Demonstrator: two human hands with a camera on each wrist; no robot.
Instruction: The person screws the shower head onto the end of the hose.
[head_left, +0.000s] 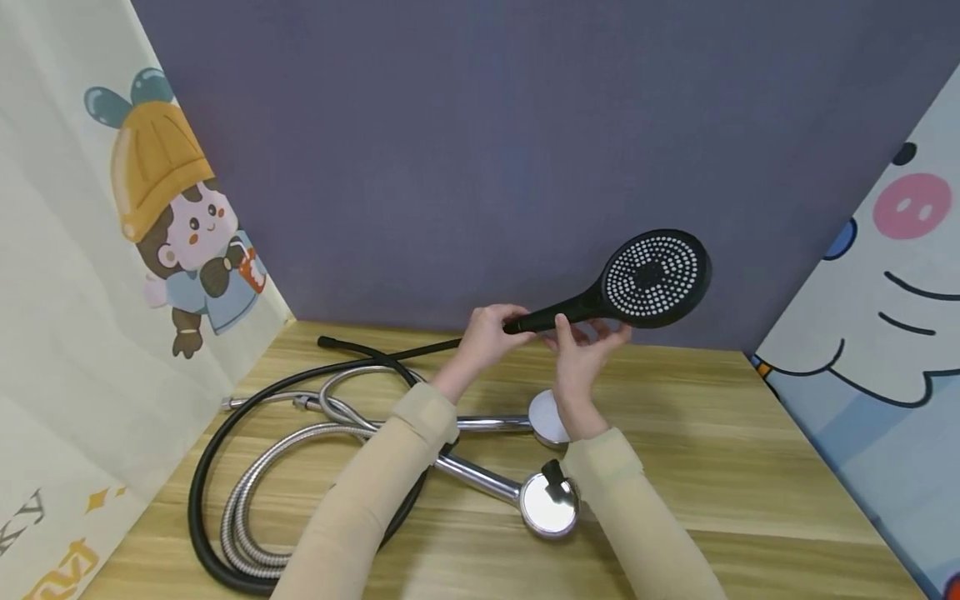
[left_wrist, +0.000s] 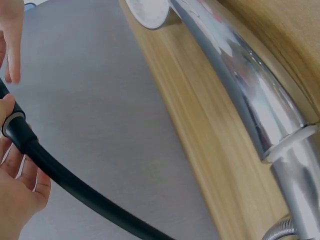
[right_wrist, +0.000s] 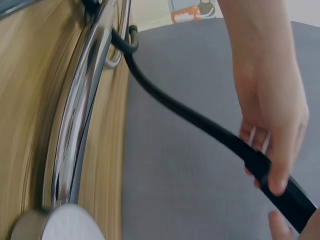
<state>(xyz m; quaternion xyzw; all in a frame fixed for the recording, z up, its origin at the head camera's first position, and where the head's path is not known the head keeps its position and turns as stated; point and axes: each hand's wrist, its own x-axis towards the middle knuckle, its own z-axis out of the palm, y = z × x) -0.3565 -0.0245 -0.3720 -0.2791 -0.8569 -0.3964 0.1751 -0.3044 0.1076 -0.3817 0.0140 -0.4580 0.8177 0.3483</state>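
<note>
A black shower head (head_left: 657, 278) with a pale-dotted spray face is held up above the table, its handle slanting down to the left. My left hand (head_left: 487, 337) grips the handle's lower end, where the black shower hose (left_wrist: 85, 192) meets it; the thumb lies at a thin pale ring at that joint. My right hand (head_left: 581, 362) holds the handle nearer the spray face, thumb in front and fingers behind. In the right wrist view the hose runs from the left hand (right_wrist: 272, 110) toward the table, with the right hand (right_wrist: 312, 227) only partly visible.
Two chrome shower heads, one (head_left: 550, 504) nearer and one (head_left: 547, 417) farther, lie under my forearms. Coiled metal hoses (head_left: 240, 508) and the black hose's loops lie on the wooden table (head_left: 750, 500) at left. A grey-purple panel (head_left: 450, 167) stands behind.
</note>
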